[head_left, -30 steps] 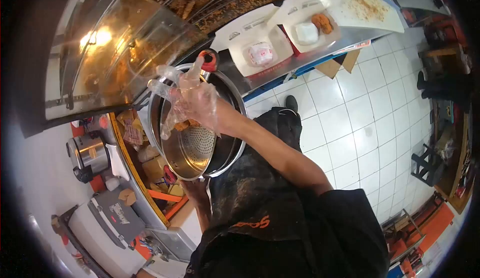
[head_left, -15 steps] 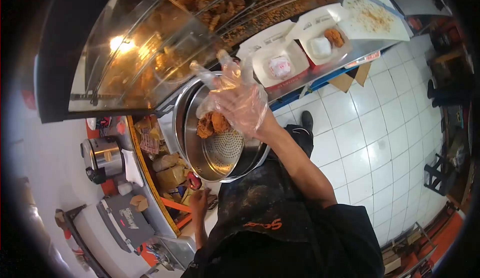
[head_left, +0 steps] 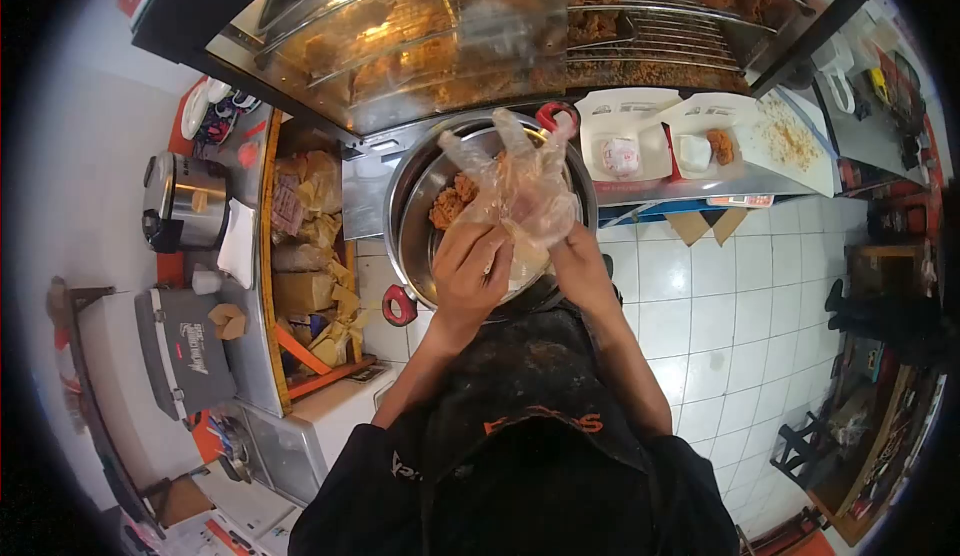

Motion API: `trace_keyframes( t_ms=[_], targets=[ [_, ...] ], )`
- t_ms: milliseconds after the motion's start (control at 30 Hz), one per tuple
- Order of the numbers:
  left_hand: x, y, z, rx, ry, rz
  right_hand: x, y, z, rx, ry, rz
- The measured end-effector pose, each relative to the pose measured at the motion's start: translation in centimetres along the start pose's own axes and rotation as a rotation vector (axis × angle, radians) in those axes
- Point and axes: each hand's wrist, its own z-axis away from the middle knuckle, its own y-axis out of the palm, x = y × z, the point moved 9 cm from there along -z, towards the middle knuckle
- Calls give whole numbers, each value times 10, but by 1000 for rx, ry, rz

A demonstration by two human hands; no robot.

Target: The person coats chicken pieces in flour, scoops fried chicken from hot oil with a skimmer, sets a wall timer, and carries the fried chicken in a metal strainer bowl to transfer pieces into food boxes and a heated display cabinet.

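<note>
A clear plastic glove [head_left: 525, 191] hangs loose and puffed over a large steel pot [head_left: 405, 246], its fingers spread away from me. My left hand [head_left: 472, 274] pinches the glove's near edge. At the glove's right edge, my right hand [head_left: 582, 268] is bare and closed on the plastic, its fingertips partly hidden. Fried chicken pieces [head_left: 453, 202] lie at the left in the pot's perforated insert, partly behind the glove. The pot has red handles [head_left: 399, 306].
A glass display case [head_left: 450, 46] with fried chicken stands beyond the pot. Right of the pot are two open boxes, one with a wrapped item [head_left: 620, 156], the other with a white packet [head_left: 693, 153] and chicken [head_left: 720, 146]. A rice cooker [head_left: 187, 201] stands left.
My left hand has come up from below the pot to the glove. The glove, earlier worn on my spread right hand, now sits loose beyond both hands. The view has turned and shifted.
</note>
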Motion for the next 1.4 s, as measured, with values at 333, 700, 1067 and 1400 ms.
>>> trace_keyframes(
  t_ms=[333, 700, 1067, 1400],
  targets=[
    [-42, 8, 7, 109, 311, -51, 46, 30, -7, 146, -497, 721],
    [-51, 12, -21, 109, 263, -184, 85, 42, -21, 102, -815, 1121],
    [-44, 24, -13, 1, 107, -79, -27, -34, -24, -89, 223, 51],
    [-41, 76, -11, 287, 108, 131, -49, -43, -29, -217, -66, -545]
  ],
)
